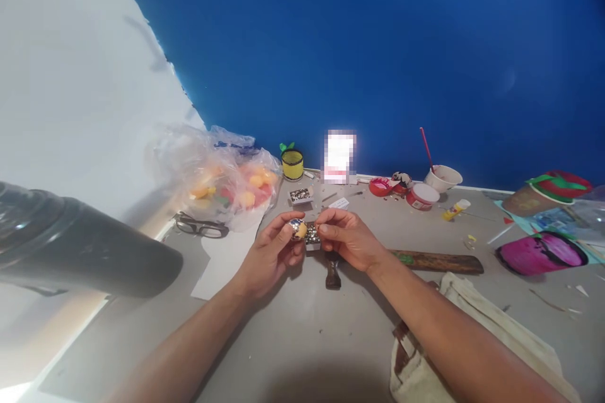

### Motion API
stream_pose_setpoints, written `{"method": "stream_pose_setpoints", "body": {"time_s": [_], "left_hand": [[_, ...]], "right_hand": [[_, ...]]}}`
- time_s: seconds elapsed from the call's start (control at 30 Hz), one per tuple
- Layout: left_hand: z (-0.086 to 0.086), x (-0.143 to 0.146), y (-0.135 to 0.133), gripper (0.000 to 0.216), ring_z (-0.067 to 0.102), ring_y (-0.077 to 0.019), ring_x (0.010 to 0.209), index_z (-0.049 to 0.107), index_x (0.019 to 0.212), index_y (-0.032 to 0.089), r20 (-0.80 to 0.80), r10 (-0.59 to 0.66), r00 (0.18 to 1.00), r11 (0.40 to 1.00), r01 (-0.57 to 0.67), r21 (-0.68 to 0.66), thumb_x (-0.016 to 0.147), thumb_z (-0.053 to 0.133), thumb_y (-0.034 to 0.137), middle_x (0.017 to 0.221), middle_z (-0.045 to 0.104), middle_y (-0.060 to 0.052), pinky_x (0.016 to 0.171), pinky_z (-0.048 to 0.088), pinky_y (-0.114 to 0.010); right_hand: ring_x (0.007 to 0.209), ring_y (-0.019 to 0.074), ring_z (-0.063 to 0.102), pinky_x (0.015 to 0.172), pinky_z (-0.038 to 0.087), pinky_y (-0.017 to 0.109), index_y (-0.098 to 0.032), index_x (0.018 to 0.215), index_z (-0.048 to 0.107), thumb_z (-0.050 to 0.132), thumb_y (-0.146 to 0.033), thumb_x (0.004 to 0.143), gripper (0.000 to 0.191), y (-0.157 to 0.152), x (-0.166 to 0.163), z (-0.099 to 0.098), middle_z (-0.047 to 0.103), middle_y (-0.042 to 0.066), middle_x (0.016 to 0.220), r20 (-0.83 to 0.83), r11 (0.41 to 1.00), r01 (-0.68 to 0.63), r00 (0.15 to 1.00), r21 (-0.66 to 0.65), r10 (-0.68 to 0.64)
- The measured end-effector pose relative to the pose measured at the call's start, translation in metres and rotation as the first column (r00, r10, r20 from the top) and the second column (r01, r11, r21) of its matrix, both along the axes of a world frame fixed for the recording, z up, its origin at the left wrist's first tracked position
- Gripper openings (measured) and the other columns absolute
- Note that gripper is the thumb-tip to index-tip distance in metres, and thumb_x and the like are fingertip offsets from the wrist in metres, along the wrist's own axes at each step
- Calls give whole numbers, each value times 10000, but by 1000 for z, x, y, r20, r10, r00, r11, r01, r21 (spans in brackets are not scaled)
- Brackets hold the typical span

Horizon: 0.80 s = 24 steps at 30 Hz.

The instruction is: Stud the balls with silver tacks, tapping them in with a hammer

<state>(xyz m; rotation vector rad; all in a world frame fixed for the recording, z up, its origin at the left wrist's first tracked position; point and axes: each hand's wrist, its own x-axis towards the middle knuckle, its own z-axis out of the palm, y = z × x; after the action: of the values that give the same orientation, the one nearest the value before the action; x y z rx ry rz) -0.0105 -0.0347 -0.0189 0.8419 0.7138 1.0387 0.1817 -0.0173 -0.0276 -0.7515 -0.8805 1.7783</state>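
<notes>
My left hand point(270, 253) grips a small ball point(299, 230), partly yellow and partly covered in shiny silver studs. Just right of the ball, my right hand point(348, 239) has its thumb and fingertips pinched together; anything between them is too small to make out. Between the two hands is an open small box point(312, 237) of shiny metal tacks, partly hidden by the fingers. A second box point(300, 196) of similar tacks sits farther back. Below my right hand lies a dark brown wooden piece point(333, 274).
Plastic bags point(231, 176) with colourful items and eyeglasses point(201, 225) lie left, near a large dark cylinder point(89, 239). A yellow pot point(292, 165) stands behind. Rightward are a paper cup point(443, 179), a pink container point(541, 254), a wooden board point(439, 262) and cloth point(496, 327).
</notes>
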Motion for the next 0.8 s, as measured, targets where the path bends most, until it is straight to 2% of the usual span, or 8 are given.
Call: {"method": "stream_pose_setpoints", "body": {"time_s": [0.13, 0.3, 0.4, 0.5, 0.67, 0.8], "left_hand": [[-1, -1, 3, 465, 464, -92, 598, 714, 1141, 178, 63, -9, 998, 999, 12, -44, 848, 771, 535, 773, 550, 0, 496, 372, -210], [-5, 1, 3, 514, 505, -110, 637, 729, 1095, 141, 36, 1, 999, 995, 2, -95, 817, 785, 570, 834, 611, -45, 529, 423, -233], [-7, 2, 3, 450, 524, -110, 632, 714, 1042, 153, 42, 1, 999, 994, 4, -111, 804, 815, 521, 786, 602, -20, 536, 431, -229], [-5, 1, 3, 396, 568, -116, 665, 672, 1038, 198, 52, 7, 999, 992, 0, -124, 764, 872, 401, 824, 645, -8, 578, 463, -231], [1, 0, 2, 464, 658, -146, 775, 609, 1036, 225, 2, 11, 1000, 999, -11, -42, 707, 920, 329, 943, 718, -17, 748, 538, -289], [1, 0, 0, 500, 676, -159, 797, 623, 1136, 228, -141, 89, 986, 994, -79, 77, 731, 904, 311, 975, 730, -25, 751, 547, -299]], "right_hand": [[583, 88, 533, 486, 427, 205, -204, 764, 750, 970, -332, 615, 295, 0, -4, -6, 665, -25, 696, -24, 1000, 0, 1000, -27, -1], [591, 95, 544, 474, 415, 202, -207, 765, 736, 968, -320, 619, 296, 2, -2, -5, 680, -17, 706, -46, 999, 4, 999, -48, -6], [589, 95, 545, 473, 411, 200, -208, 757, 729, 968, -315, 621, 295, 1, -1, -4, 675, -19, 691, -49, 999, -4, 999, -41, 2], [595, 97, 568, 481, 415, 200, -207, 770, 733, 961, -324, 636, 290, -2, -3, -3, 703, -10, 721, -35, 999, -33, 999, -33, 32], [632, 124, 645, 484, 411, 201, -201, 790, 748, 943, -348, 667, 273, -6, -7, -1, 727, 7, 745, 13, 998, -64, 998, 18, 64], [609, 111, 620, 479, 405, 201, -204, 789, 747, 940, -367, 669, 280, -7, -7, 0, 720, 3, 739, 37, 999, -22, 999, 26, 21]]}}
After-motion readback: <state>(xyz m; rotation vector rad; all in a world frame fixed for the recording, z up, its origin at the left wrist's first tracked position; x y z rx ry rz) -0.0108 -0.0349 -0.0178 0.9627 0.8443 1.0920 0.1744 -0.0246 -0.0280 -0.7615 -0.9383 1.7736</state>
